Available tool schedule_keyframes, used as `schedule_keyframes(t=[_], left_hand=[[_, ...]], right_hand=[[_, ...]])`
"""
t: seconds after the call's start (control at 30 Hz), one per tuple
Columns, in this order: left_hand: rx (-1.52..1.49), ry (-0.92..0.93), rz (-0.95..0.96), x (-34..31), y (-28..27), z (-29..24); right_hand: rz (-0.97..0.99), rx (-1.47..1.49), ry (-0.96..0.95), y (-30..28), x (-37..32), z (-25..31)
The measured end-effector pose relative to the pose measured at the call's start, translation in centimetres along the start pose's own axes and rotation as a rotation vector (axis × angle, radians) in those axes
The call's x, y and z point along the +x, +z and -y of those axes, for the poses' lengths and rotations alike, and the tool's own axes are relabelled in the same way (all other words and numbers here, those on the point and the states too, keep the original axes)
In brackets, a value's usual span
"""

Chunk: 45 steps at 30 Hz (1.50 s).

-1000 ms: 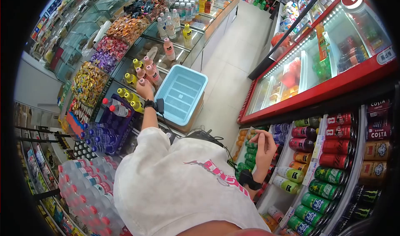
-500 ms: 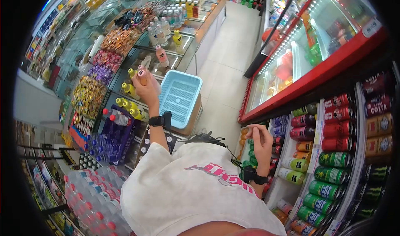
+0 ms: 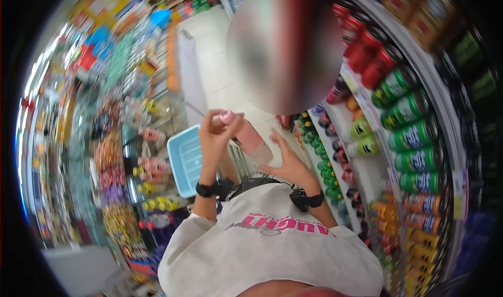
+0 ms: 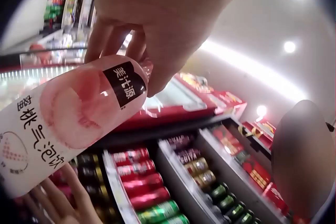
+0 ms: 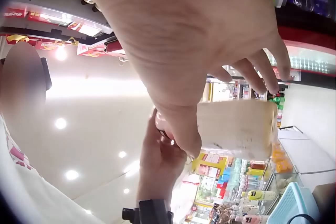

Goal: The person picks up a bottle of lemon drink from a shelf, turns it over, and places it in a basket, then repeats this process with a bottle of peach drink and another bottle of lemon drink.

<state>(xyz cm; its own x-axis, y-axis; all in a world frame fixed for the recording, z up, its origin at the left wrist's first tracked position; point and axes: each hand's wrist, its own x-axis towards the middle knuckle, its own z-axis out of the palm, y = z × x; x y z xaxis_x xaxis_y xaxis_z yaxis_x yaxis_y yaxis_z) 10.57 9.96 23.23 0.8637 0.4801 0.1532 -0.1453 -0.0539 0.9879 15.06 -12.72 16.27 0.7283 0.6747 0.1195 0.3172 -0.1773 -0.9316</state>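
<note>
A pink bottle point(image 3: 250, 138) is held tilted in front of the chest, its pink cap end in my left hand point(image 3: 214, 139). In the left wrist view the fingers of my left hand point(image 4: 152, 24) curl round the neck of the bottle point(image 4: 79, 114), above its label. My right hand point(image 3: 291, 166) is spread beside the bottle's lower end, fingers apart. In the right wrist view my right hand point(image 5: 184, 40) has its thumb in front of the pale bottle point(image 5: 236, 127); whether it touches the bottle, I cannot tell.
A light blue basket point(image 3: 187, 163) stands to the left, beside a counter with pink and yellow bottles point(image 3: 162, 203). On the right, shelves hold green cans point(image 3: 414, 139), red cans point(image 3: 378, 66) and other drinks. Floor point(image 3: 212, 50) shows between them.
My left hand has brought a pink bottle from the counter to the front of the chest. My right hand has moved left towards it and spread its fingers. The head view has turned right.
</note>
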Motion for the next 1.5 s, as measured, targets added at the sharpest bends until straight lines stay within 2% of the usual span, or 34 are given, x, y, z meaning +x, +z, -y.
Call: schedule_keyframes(t=[0.1, 0.17, 0.27, 0.37, 0.5, 0.53, 0.63, 0.67, 0.77, 0.8, 0.9, 0.93, 1.03, 1.07, 1.13, 1.23, 1.5], left_hand=[[-0.062, -0.082, 0.224, -1.1, 6.7, -1.9], [-0.033, -0.024, 0.408, -1.2, 9.6, -1.8], [-0.080, 0.103, 0.753, -1.2, 12.9, -0.5], [-0.066, 0.113, 0.908, -2.6, 17.1, -0.3], [-0.019, -0.124, 1.309, -2.3, 19.0, 4.8], [-0.002, -0.033, 1.338, -2.5, 19.6, 4.6], [0.154, 0.302, 1.390, -3.3, 21.8, 4.5], [0.082, 0.362, 1.397, -4.0, 23.1, 4.8], [0.078, 0.452, 1.472, -5.1, 26.0, 5.7], [0.100, 0.451, 1.471, -5.5, 26.8, 6.0], [0.088, 0.462, 1.515, -7.0, 29.0, 6.5], [0.057, 0.531, 1.529, -7.5, 29.5, 6.9], [0.047, 0.652, 1.497, -8.6, 30.4, 7.1], [-0.043, 0.812, 1.470, -8.4, 31.5, 9.0], [-0.080, 0.816, 1.451, -9.0, 32.6, 10.2], [-0.066, 0.820, 1.425, -9.6, 33.8, 11.6], [-0.092, 0.832, 1.375, -9.9, 35.4, 14.6]], right_hand=[[-0.018, 0.046, 0.129, -2.0, -2.1, -0.1], [-0.094, 0.079, 0.234, -3.5, -4.2, -1.0], [-0.433, 0.061, 0.211, -4.6, -8.0, -2.5], [-0.625, 0.007, 0.219, -5.6, -10.8, -2.6], [-0.809, 0.008, 0.172, -5.9, -14.1, -1.9], [-0.818, 0.093, 0.216, -6.2, -14.8, -0.6], [-1.007, -0.336, 0.226, -4.9, -16.7, -0.8], [-1.085, -0.286, 0.284, -3.9, -17.0, -1.5], [-1.401, -0.175, 0.351, -1.9, -17.1, -0.8], [-1.506, -0.235, 0.347, -1.3, -17.5, -1.3], [-1.557, -0.111, 0.454, 0.2, -19.7, -0.4], [-1.600, -0.160, 0.429, 0.5, -20.1, 0.5], [-1.616, -0.087, 0.399, 1.0, -21.0, 2.4], [-1.622, -0.100, 0.381, 1.2, -21.2, 2.6], [-1.627, -0.125, 0.338, 1.5, -21.3, 2.8], [-1.545, -0.175, 0.382, 1.6, -21.7, 3.2], [-1.466, -0.218, 0.263, 0.8, -22.2, 3.5]])
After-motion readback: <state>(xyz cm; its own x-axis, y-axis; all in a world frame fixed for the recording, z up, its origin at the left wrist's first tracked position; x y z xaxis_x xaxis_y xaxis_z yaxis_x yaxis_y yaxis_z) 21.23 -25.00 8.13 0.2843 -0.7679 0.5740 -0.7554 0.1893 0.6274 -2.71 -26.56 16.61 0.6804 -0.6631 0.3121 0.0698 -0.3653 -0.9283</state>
